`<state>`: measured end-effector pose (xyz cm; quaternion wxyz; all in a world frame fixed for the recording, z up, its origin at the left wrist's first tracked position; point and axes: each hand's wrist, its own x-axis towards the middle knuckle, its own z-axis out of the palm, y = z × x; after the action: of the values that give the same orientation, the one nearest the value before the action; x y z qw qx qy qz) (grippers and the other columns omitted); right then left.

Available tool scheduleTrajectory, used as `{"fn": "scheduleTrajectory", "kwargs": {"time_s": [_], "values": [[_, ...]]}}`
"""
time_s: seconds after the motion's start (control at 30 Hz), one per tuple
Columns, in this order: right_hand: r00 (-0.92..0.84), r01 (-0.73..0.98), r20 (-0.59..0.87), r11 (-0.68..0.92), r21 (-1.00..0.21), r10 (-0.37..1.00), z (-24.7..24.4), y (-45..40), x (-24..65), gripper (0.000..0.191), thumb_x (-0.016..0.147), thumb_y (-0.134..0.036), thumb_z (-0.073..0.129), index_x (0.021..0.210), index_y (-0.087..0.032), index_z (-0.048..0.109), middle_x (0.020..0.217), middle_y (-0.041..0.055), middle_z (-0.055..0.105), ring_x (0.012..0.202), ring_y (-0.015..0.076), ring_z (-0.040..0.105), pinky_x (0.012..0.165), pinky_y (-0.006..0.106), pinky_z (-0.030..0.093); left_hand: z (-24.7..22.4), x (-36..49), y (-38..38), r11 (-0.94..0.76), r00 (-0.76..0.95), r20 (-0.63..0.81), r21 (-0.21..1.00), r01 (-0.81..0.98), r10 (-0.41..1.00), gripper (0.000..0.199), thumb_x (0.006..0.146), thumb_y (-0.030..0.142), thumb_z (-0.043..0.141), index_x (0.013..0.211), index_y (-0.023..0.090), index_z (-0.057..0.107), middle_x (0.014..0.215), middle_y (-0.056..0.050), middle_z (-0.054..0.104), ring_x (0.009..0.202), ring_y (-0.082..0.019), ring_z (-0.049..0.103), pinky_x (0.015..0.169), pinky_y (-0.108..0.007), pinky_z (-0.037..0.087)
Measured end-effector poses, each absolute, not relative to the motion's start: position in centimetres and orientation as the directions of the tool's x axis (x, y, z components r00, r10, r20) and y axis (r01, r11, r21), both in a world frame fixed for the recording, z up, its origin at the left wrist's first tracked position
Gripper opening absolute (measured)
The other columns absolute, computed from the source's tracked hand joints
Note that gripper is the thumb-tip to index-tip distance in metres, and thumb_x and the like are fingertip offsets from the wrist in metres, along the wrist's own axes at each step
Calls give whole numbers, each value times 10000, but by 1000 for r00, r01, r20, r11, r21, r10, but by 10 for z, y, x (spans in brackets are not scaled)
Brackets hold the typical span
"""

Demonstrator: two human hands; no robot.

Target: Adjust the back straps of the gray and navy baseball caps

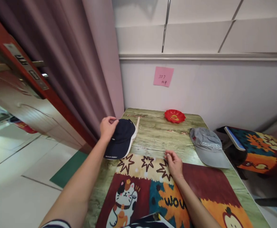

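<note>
Navy cap (121, 137) at my left hand (108, 127)

From the middle of the patterned mat (207, 180), my right hand (175, 165) is at twelve o'clock, released, fingers loosely bent. This cap lies between ten and eleven; whether my left fingers grasp its crown, I cannot tell. Grey cap (207, 145) sits at one, red dish (174, 116) farther at twelve.

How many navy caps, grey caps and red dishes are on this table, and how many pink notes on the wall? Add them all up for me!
Navy caps: 1
Grey caps: 1
Red dishes: 1
Pink notes: 1
Total: 4
</note>
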<state>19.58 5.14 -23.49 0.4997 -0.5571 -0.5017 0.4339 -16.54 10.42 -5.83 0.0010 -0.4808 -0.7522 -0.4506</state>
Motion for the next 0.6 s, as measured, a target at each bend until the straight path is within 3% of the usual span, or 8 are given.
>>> {"fn": "scheduleTrajectory", "kwargs": {"time_s": [0.1,0.3,0.4,0.6], "values": [[114,141,24,7,-990,993,-236,49,198,419,833,-569,576,989,-196,682,935,83,762,809,239,738,748,328,561,-62,-196,111,269,-576,403,601,753,712,258,749,404,650,859,184,727,893,-74,710,818,-220,621,766,-304,456],[98,165,35,18,-986,995,-233,49,197,423,838,-574,564,981,-194,684,929,77,762,808,234,734,764,329,560,-81,-189,114,330,-551,322,538,775,770,405,709,607,662,748,204,679,836,-90,715,777,-243,628,708,-314,434],[95,172,36,19,-985,995,-233,49,197,418,834,-568,567,976,-194,687,924,74,764,802,231,733,750,323,557,-86,-185,118,420,-580,239,489,765,779,342,684,553,703,727,219,642,790,-85,708,739,-252,626,662,-318,417],[84,187,35,18,-982,996,-233,49,198,406,845,-548,550,1001,-199,688,921,75,763,813,241,733,758,333,552,-82,-184,121,420,-610,225,546,725,760,187,703,399,688,672,227,621,732,-53,694,690,-224,613,603,-299,386]]}}
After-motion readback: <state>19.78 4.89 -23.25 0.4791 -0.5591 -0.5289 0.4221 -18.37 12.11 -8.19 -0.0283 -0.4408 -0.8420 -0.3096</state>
